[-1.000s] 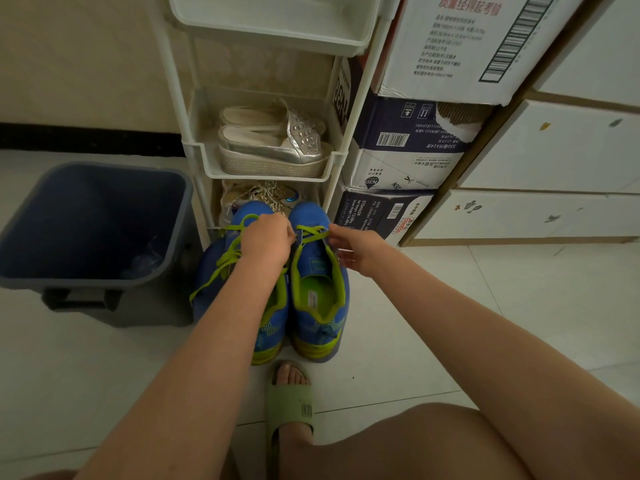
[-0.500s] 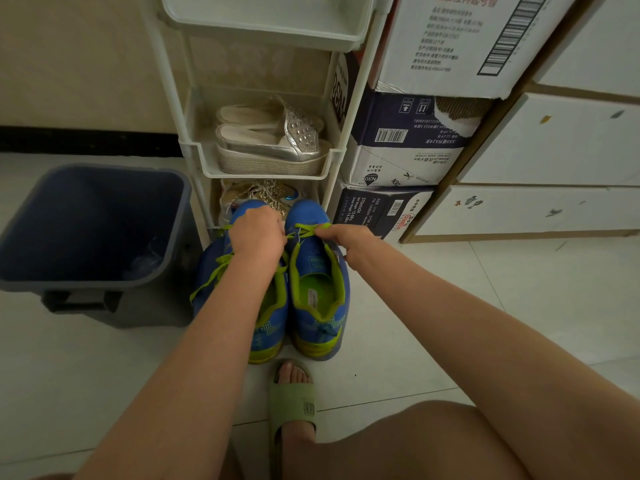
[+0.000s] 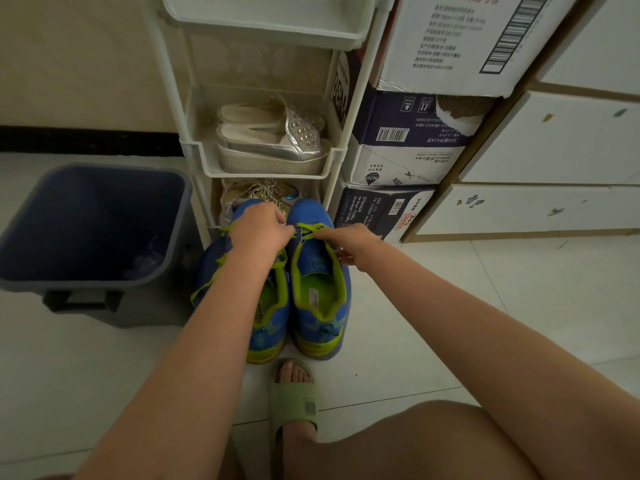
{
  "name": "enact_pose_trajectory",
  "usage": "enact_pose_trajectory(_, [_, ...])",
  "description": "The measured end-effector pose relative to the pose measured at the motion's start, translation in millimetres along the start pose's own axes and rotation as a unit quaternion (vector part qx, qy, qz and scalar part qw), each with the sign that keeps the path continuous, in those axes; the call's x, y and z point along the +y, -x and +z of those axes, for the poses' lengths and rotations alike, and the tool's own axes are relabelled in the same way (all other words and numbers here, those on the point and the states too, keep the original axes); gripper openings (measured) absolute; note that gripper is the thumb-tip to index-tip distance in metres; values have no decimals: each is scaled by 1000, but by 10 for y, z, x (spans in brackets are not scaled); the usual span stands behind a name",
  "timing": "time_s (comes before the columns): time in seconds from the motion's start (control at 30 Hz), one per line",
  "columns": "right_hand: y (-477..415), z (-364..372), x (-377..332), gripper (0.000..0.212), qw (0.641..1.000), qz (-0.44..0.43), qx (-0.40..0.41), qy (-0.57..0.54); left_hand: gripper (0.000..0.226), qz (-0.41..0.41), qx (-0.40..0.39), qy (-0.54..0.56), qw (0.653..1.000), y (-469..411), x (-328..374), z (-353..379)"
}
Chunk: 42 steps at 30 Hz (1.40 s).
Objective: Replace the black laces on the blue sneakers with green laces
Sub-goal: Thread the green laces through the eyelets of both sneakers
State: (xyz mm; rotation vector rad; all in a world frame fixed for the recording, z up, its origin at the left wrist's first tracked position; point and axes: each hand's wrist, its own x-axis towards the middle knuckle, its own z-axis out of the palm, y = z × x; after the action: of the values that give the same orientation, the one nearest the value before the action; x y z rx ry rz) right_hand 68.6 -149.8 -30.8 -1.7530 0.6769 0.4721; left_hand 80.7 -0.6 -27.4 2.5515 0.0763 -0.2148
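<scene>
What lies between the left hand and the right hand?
In the head view, a short stretch of green lace spans between left hand and right hand, each pinching it, over the blue sneaker nearer the boxes.

Left sneaker (image 3: 268,336) mostly hidden under left forearm (image 3: 214,323); top shelf (image 3: 270,19) cropped.

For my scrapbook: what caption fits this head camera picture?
Left hand and right hand pinch a green lace on a blue sneaker.

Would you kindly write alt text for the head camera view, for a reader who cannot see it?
The left hand and right hand pinch a green lace on one blue sneaker; its twin stands beside it before a white shoe rack. A dark bin stands left, stacked cartons right.
</scene>
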Motion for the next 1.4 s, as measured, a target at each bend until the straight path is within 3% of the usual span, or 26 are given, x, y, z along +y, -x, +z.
enact_pose_trajectory(0.17, [-11, -36, 35, 40, 997, -42, 3, 65, 16, 27, -5, -45, 999, -66, 5, 169])
enact_pose_trajectory(0.3, [-7, -32, 58, 14, 994, -64, -3, 87, 17, 31, -3, -64, 998, -119, -48, 255])
enact_pose_trajectory(0.43, [-33, -30, 64, 14, 993, -65, 0, 97, 34, 13, 12, -79, 997, -118, -47, 272])
enact_pose_trajectory(0.73, [-54, -35, 81, 16, 993, -59, 16, 98, 24, -44, -25, -33, 998, -247, -168, 269])
enact_pose_trajectory(0.9, [-91, -36, 97, 32, 993, -52, 26, 107, 24, -70, -56, -44, 995, -242, -158, 181])
enact_pose_trajectory(1.0, [-146, 1, 104, 23, 985, -105, 60, 122, 24, -76, -60, -59, 994, -238, -111, 175])
enact_pose_trajectory(1.1, [-188, 52, 6, 23, 957, -205, 94, 183, 22, -87, -74, -71, 991, -266, -117, 180])
enact_pose_trajectory(1.2, [-196, 203, -154, 30, 886, -287, 54, 361, 17, -76, -92, -91, 989, -341, -108, 179])
enact_pose_trajectory(1.3, [-248, 405, -198, 31, 805, -288, 11, 519, 14, -65, -100, -100, 988, -413, -125, 186])
enact_pose_trajectory(1.4, [-313, 459, -181, 34, 772, -260, -22, 579, 19, -48, -114, -112, 986, -452, -136, 178])
